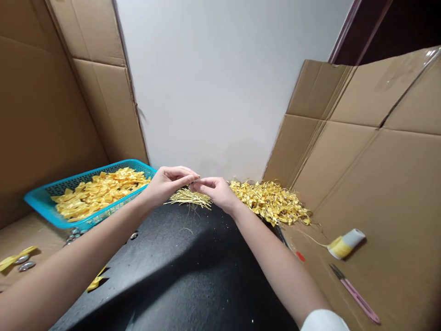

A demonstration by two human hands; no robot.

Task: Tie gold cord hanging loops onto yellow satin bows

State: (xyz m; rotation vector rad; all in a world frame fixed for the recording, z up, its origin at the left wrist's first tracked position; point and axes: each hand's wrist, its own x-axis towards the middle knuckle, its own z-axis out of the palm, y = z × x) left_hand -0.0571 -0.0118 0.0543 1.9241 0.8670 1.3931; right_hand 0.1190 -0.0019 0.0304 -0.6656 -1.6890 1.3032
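Observation:
My left hand (172, 181) and my right hand (217, 189) meet above the far part of the black work surface (193, 271). The fingers of both are closed in a pinch, tip to tip, around something small that I cannot make out. Just below them lies a bundle of thin gold twist ties (191, 197). To the right of my right hand is a heap of yellow ribbon bows (272, 200) with gold ties on them. Beyond my left forearm stands a blue plastic basket (41, 197) of loose yellow bows (99, 191).
Cardboard walls (375, 184) rise on both sides. On the right lie a spool of yellow thread (346, 243) and pink-handled thread snips (358, 296). Shiny oval beads (25, 265) and a yellow bow (17, 258) lie at left; another bow (96, 280) is near my left forearm.

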